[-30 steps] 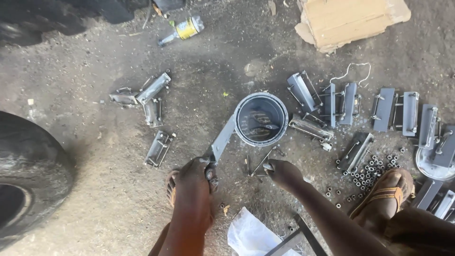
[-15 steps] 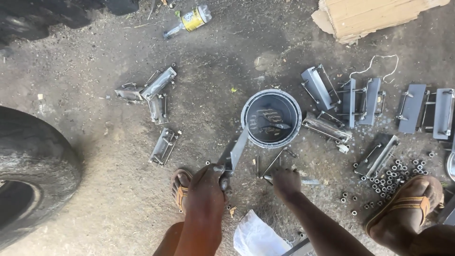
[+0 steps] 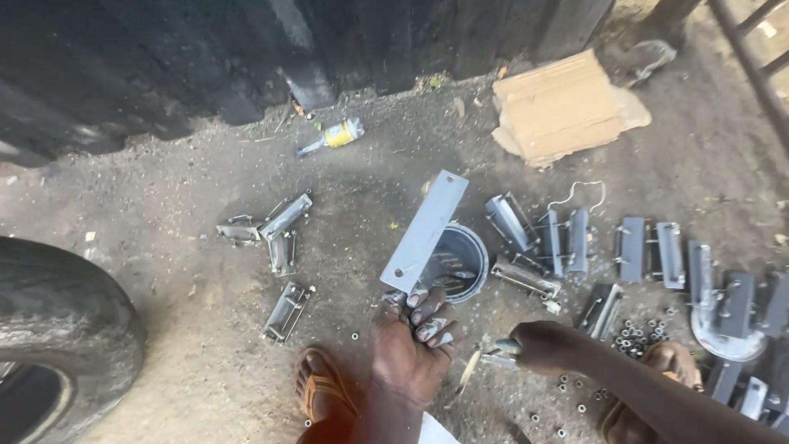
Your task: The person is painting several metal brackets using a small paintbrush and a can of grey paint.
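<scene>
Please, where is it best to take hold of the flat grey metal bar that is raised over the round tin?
Probably at its lower end: the flat grey metal bar tilts up and away, and the left hand grips it there from below. The upper end hangs free above the round tin.

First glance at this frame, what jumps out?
The left hand at centre bottom holds a flat grey metal plate up over a round tin on the dirt. To its right, the right hand grips a small metal tool low over the ground. Grey metal brackets and loose nuts lie at right, a tyre at left.
</scene>
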